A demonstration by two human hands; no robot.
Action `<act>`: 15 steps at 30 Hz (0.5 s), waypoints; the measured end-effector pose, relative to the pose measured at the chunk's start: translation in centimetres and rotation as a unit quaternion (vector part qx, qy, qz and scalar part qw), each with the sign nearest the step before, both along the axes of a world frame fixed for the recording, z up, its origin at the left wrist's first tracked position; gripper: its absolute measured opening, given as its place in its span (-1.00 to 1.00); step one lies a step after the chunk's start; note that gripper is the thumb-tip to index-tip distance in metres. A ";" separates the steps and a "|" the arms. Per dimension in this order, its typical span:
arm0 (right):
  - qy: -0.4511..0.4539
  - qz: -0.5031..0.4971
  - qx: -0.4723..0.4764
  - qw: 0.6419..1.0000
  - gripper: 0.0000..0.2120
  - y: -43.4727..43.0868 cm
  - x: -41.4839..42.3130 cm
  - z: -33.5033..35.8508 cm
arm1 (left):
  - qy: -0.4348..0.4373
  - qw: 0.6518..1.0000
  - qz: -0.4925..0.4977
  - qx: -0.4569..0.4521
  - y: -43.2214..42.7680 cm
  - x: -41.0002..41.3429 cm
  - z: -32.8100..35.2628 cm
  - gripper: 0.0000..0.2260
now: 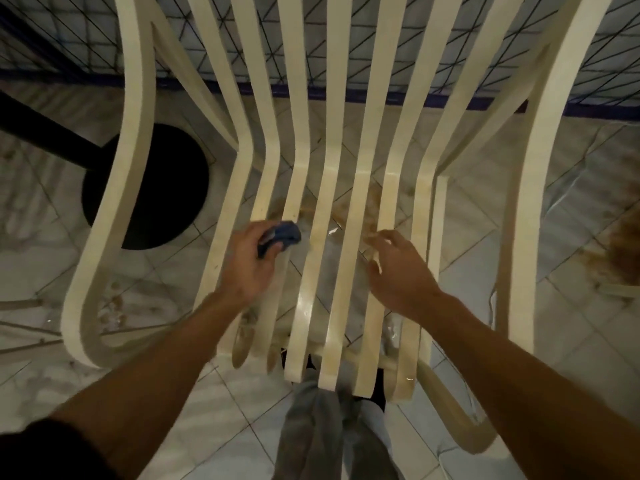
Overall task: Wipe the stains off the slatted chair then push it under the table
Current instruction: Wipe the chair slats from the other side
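Okay, nearest first: grey trouser legs (311, 431) stand at the front edge of the slatted chair (346, 271), with both forearms reaching over the seat. The left hand (247, 261) has its fingers curled tight round a wadded blue cloth (282, 235), which it presses on the left-of-centre slats. The right hand (398, 268) holds nothing. Its fingers are loosely spread and its tips are at the right-side slats, though I cannot tell if it is bracing or just hovering.

The key relation is that the slats' long axis runs away from the person, front edge to backrest, so strokes probably go along them. A brown stain (242, 336) sits on the left slat's front curl, behind the cloth hand and towards the body. The left hand is nearer to it and would have to pull back to reach it. The brownish patches mid-seat may be on the slats or on the floor below, and I cannot tell which.

The chair is cream, glossy and hard, made of bent strips with looping armrests and wet-looking glints. Farther left is a matt black round table base (145, 188) with a pole, and the tabletop is out of view. The floor is pale marbled tile (571, 358), soiled brown at right. A dark wire mesh (519, 36) runs beyond.

My judgement is that the wiping is not finished and the push comes later.
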State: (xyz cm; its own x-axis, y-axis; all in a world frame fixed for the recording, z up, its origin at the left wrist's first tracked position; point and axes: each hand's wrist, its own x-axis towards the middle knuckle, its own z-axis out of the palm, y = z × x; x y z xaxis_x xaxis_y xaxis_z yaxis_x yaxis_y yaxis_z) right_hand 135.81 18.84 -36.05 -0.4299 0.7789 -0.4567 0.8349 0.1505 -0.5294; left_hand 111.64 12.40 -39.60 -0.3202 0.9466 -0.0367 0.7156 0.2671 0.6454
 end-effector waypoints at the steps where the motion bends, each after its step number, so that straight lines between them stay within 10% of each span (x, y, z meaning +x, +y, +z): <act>1: -0.016 0.019 -0.005 1.000 -0.52 -0.4 -0.3 -1.2 | 0.024 1.000 -0.007 -0.003 1.8 -1.0 -0.4 -0.78; 15: -0.134 0.105 0.038 0.985 -0.29 -3.1 -3.0 -6.1 | 0.041 0.989 -0.128 -0.067 4.5 -3.0 -3.3 -0.77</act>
State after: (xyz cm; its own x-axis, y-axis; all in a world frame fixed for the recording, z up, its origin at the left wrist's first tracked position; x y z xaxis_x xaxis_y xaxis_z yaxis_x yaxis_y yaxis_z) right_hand 132.85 15.72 -42.15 -0.4566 0.7219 -0.5200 0.8896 0.3643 -0.2754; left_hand 108.64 16.88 -42.89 -0.0778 0.9855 -0.1510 0.8190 0.1495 0.5540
